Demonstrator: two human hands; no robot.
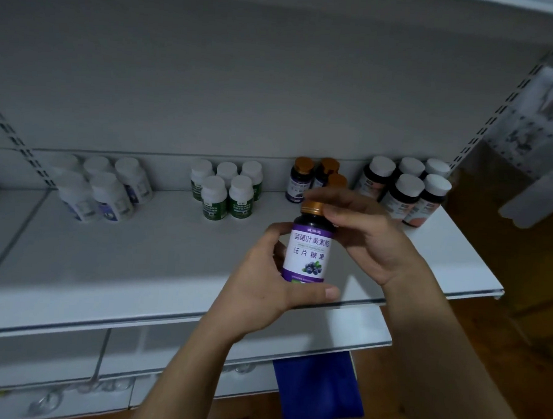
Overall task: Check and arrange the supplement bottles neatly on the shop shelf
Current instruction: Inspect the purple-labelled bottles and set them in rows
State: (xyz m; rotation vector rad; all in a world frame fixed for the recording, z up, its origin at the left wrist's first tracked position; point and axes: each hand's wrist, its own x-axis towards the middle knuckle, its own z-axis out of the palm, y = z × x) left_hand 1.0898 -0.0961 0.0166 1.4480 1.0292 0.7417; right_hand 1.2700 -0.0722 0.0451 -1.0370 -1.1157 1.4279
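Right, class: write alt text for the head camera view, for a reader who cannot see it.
A left hand and right hand hold a gold-capped blueberry bottle over a white shelf. Behind stand groups of white bottles, green-labelled bottles, matching gold-capped bottles and pink-labelled bottles.

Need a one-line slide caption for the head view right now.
Left hand and right hand hold a gold-capped purple-label bottle over the white shelf, grouped bottles behind.
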